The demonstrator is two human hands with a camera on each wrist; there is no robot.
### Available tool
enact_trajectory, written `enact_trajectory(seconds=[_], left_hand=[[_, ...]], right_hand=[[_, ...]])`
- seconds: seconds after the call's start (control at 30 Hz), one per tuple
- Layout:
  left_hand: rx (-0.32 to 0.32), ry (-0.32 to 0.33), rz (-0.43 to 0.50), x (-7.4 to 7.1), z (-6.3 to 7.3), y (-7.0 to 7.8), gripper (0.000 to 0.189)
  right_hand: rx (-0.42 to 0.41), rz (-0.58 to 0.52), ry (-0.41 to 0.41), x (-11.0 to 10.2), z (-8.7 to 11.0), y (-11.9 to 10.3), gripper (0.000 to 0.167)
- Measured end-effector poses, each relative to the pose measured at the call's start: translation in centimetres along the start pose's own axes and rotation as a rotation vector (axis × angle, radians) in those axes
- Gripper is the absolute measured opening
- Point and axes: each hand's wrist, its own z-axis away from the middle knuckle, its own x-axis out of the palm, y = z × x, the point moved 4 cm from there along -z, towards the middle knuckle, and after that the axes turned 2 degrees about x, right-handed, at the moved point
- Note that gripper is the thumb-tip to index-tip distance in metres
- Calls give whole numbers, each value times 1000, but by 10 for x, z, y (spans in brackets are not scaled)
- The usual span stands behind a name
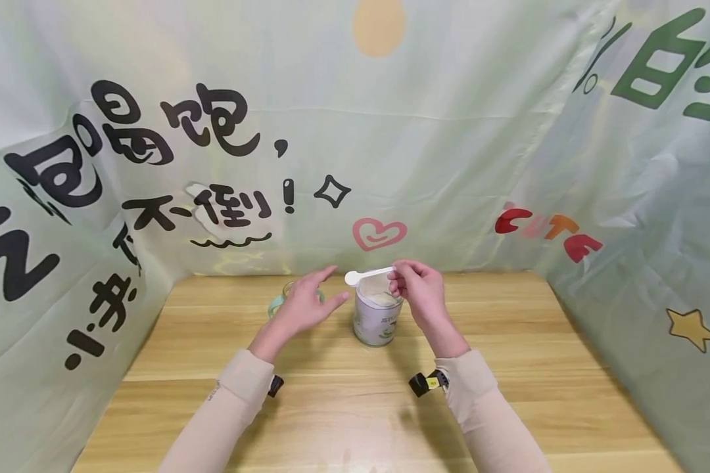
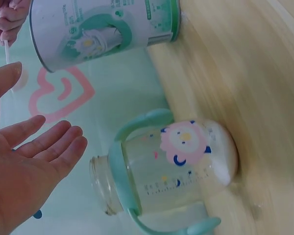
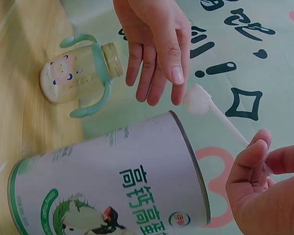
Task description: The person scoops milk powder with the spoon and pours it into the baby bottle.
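My right hand [image 1: 421,289] pinches the handle end of a white scoop [image 1: 369,274] above the open milk powder can [image 1: 375,325]. White powder sits heaped in the scoop's bowl, as the right wrist view shows. My left hand [image 1: 302,305] is held out with its fingers extended, its fingertips close by the scoop's bowl, holding nothing. Behind and below it stands a clear baby bottle [image 2: 161,171] with mint-green handles and an uncapped neck. White powder lies at the bottle's bottom. In the head view the left hand hides most of the bottle.
A wooden table [image 1: 331,407] carries the can and bottle. Printed fabric [image 1: 449,164] hangs along its back and both sides, close behind the can. A black wrist camera [image 1: 427,383] sits at the right cuff.
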Motion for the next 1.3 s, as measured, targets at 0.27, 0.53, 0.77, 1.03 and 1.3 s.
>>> enact_trajectory(seconds=[0.27, 0.53, 0.77, 1.03, 1.3], left_hand=[[16, 46, 15, -9, 3, -8, 73], [18, 57, 15, -18, 8, -14, 72], [-38, 54, 17, -24, 12, -21, 73], [-39, 60, 6, -31, 15, -25, 76], [-46, 84, 7, -37, 20, -31, 74]], right_hand=[[-13, -15, -24, 11, 0, 2, 12], [-14, -30, -43, 21, 1, 5, 11], [-18, -23, -65, 29, 0, 7, 13], [-19, -19, -85, 39, -3, 7, 12], [-16, -9, -99, 48, -4, 10, 14]])
